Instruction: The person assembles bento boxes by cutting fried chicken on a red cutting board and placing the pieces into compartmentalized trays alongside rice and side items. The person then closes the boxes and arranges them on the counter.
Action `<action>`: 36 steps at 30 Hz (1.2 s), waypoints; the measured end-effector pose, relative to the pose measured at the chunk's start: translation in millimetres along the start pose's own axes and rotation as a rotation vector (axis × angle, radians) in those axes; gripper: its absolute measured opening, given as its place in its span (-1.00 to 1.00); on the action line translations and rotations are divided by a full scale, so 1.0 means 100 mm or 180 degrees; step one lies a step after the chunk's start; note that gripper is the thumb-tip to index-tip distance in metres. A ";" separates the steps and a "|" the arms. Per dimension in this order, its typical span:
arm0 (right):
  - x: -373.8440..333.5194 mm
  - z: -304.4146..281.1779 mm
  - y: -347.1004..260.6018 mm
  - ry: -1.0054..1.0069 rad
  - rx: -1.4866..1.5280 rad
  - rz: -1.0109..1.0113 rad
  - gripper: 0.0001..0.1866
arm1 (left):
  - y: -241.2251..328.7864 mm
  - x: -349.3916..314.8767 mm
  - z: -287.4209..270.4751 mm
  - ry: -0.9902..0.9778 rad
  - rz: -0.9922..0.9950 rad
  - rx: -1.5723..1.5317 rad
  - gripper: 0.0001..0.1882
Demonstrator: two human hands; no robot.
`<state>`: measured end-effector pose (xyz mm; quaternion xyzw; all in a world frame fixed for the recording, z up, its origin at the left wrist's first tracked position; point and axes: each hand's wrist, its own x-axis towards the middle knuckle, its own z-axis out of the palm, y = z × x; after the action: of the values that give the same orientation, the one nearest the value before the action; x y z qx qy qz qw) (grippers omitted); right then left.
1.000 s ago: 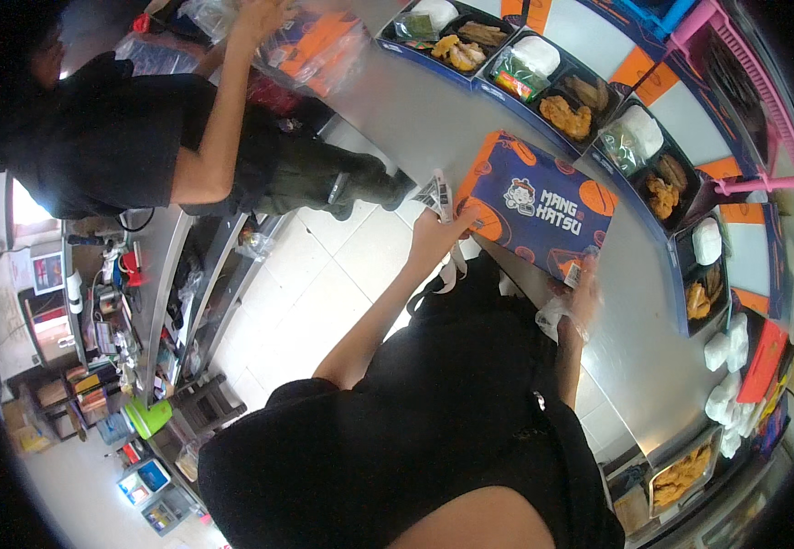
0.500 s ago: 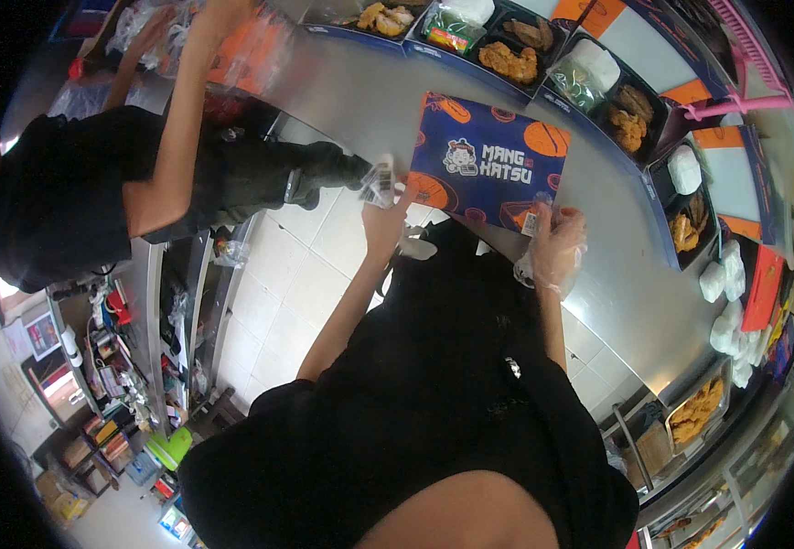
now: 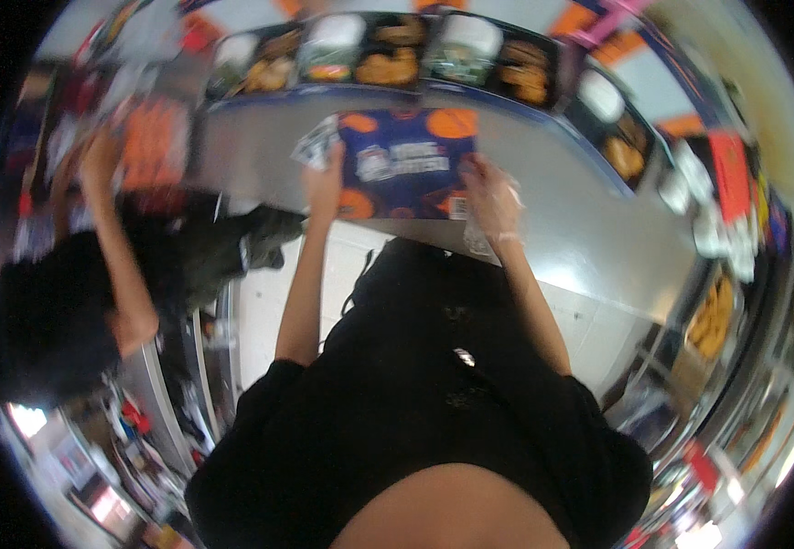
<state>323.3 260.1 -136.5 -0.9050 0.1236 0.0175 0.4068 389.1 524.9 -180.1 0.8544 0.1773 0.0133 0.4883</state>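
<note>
A closed blue cardboard meal box (image 3: 406, 165) with orange printed pictures lies near the front edge of the steel counter, between my hands. Bare, my left hand (image 3: 324, 183) is closed on white slips with dark print (image 3: 316, 142), which look like stickers, beside the box's left edge. My right hand (image 3: 496, 199), in a clear plastic glove, grips the box's right edge. A small white label (image 3: 458, 207) sits at the box's lower right corner, close to the right fingers. Motion blur hides the exact finger contact.
Several open meal boxes (image 3: 388, 69) with rice cups and fried chicken line the counter's (image 3: 589, 229) far side. White wrapped bundles (image 3: 713, 229) and a chicken tray (image 3: 713, 316) are at right. A co-worker's arm (image 3: 118, 247) reaches toward orange-printed packaging (image 3: 155, 142) at left.
The view has swung, shifting the box and hands leftward in the picture; the box appears more level. My left hand with the slips is higher along its left edge. The co-worker's arm has lowered.
</note>
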 end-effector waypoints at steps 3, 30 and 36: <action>0.06 -0.41 0.27 0.0682 -0.0301 0.0522 -0.66 | 0.12 -0.01 -0.10 0.0267 0.1491 0.0840 -0.50; 0.67 -2.84 1.75 0.3203 -0.0820 0.0216 -0.25 | 3.06 -0.64 3.46 -0.1388 0.2600 0.0167 -0.42; 0.83 -3.06 1.95 0.2411 -0.0595 0.0073 -0.53 | 3.02 -0.33 3.49 -0.1745 0.3068 -0.0381 -0.44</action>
<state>336.4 -108.4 -85.1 -0.8790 0.2730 -0.3021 0.2480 514.6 86.3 -103.8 0.7818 -0.3681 0.0225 0.5028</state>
